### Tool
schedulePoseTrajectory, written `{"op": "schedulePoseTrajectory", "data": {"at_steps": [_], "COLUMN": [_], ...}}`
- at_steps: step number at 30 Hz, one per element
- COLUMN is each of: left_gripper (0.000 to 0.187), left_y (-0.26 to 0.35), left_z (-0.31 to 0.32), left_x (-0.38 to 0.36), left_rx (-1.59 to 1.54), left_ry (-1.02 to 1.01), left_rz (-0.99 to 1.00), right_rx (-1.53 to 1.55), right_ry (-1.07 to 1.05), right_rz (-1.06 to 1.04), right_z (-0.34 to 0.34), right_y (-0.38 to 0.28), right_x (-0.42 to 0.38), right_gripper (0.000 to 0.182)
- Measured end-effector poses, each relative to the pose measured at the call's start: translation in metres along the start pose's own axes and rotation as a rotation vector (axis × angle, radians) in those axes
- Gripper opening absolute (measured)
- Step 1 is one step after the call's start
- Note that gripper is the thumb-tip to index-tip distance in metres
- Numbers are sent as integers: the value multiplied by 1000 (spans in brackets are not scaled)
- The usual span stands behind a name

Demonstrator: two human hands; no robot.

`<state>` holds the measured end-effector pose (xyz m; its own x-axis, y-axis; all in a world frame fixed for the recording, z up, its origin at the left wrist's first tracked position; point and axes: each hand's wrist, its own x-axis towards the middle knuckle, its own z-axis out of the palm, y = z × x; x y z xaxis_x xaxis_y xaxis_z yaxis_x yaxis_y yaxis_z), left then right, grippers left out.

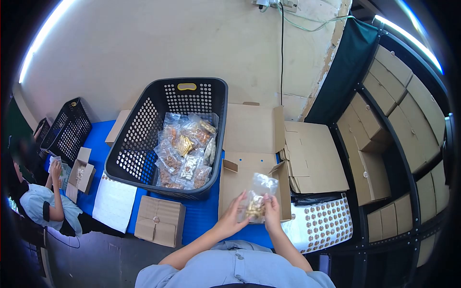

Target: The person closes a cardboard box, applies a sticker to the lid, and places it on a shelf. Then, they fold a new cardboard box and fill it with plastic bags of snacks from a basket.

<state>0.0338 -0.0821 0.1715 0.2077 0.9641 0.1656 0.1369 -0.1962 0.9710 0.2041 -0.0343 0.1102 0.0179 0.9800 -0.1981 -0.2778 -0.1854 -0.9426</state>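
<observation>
Between my two hands is a clear plastic bag [256, 207] with small yellowish pieces in its lower part; its clear top end points away from me. My left hand [234, 212] grips the bag's left side, and my right hand [272, 211] pinches its right side. The bag is over the near part of an open cardboard box [240, 168], whose lid [246, 127] stands up at the back. A black perforated basket [137, 139] to the left contains several clear bags [185, 153] of orange, white and yellow pieces.
A closed cardboard box [158, 216] lies left on the blue table [197, 213]. Flattened cardboard [317, 156] is stacked right, beside a sheet of round stickers [326, 221]. Shelves of boxes [398, 86] stand at far right. Another person [48, 206] works at far left.
</observation>
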Motion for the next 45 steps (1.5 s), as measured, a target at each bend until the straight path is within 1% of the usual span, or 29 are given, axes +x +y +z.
{"op": "schedulePoseTrajectory", "data": {"at_steps": [1, 2, 3, 6, 7, 9, 10, 13, 15, 17, 19, 23, 24, 26, 27, 29, 30, 31, 32, 33, 34, 35, 36, 38, 39, 40, 42, 44, 45], "left_gripper": [64, 64, 59, 36, 30, 27, 24, 21, 19, 17, 16, 17, 17, 17, 16, 16, 17, 18, 20, 23, 25, 25, 25, 25, 25, 29, 33, 36, 33], "left_y": [7, 14, 22, 49, 55, 66, 71, 79, 86, 95, 107, 130, 136, 133, 129, 111, 115, 84, 68, 46, 21, -2, -20, -87, -97, -106, -122, -177, -179], "left_z": [-7, -17, -31, -64, -74, -98, -112, -134, -152, -169, -187, -226, -232, -251, -258, -272, -272, -285, -289, -298, -305, -312, -314, -326, -324, -321, -305, -299, -288], "left_x": [0, 1, 3, 3, 2, -5, -4, -5, -6, -1, 8, 48, 62, 93, 109, 141, 153, 169, 180, 191, 200, 207, 211, 210, 207, 210, 204, 196, 184], "left_rx": [140, 142, 202, 242, 234, 237, 244, 302, 361, 426, 475, 458, 440, 540, 569, 725, 908, 1042, 1142, 1280, 1411, 1484, 1581, 1673, 1758, 1750, 1681, 1604, 1527], "left_ry": [92, 93, 134, 368, 448, 511, 580, 640, 644, 655, 620, 510, 487, 443, 423, 342, 264, 222, 158, 64, -18, -91, -175, -188, -207, -416, -510, -680, -649], "left_rz": [54, 53, 134, 344, 392, 439, 491, 473, 441, 408, 412, 363, 338, 255, 206, 160, 46, 126, 82, -56, -194, -247, -329, -310, -287, -431, -511, -537, -574], "right_rx": [16, -24, -22, -321, -319, -735, -797, -818, -970, -1356, -1127, -823, -818, -826, -819, -850, -841, -912, -984, -978, -1122, -1266, -1263, -1439, -1440, -1374, -1312, -1409, -1413], "right_ry": [95, 59, 60, -165, -167, -501, -690, -693, -736, -421, -424, -389, -403, -438, -448, -541, -548, -630, -710, -714, -750, -781, -782, -989, -995, -996, -990, -977, -970], "right_rz": [-8, 7, 11, 392, 395, 485, 606, 658, 592, -53, -174, -584, -588, -933, -937, -1163, -1169, -1171, -1169, -1173, -1131, -1085, -1089, -432, -425, -465, -501, -396, -391], "right_z": [-5, -13, -20, -28, -27, -20, -12, -11, -10, 3, 32, 104, 124, 161, 180, 217, 236, 253, 265, 272, 277, 279, 277, 268, 266, 262, 259, 262, 265], "right_y": [3, 8, 20, 57, 63, 73, 85, 113, 116, 87, 24, -83, -105, -137, -145, -152, -150, -140, -128, -110, -89, -75, -69, -60, -62, -64, -65, -61, -62], "right_x": [9, 19, 32, 60, 62, 69, 79, 86, 93, 83, 82, 87, 89, 96, 103, 113, 121, 134, 146, 159, 173, 183, 190, 203, 203, 203, 202, 202, 203], "right_gripper": [28, 39, 39, 58, 58, 74, 75, 73, 70, 67, 64, 44, 44, 36, 36, 33, 33, 30, 27, 27, 28, 28, 28, 31, 31, 33, 34, 34, 34]}}
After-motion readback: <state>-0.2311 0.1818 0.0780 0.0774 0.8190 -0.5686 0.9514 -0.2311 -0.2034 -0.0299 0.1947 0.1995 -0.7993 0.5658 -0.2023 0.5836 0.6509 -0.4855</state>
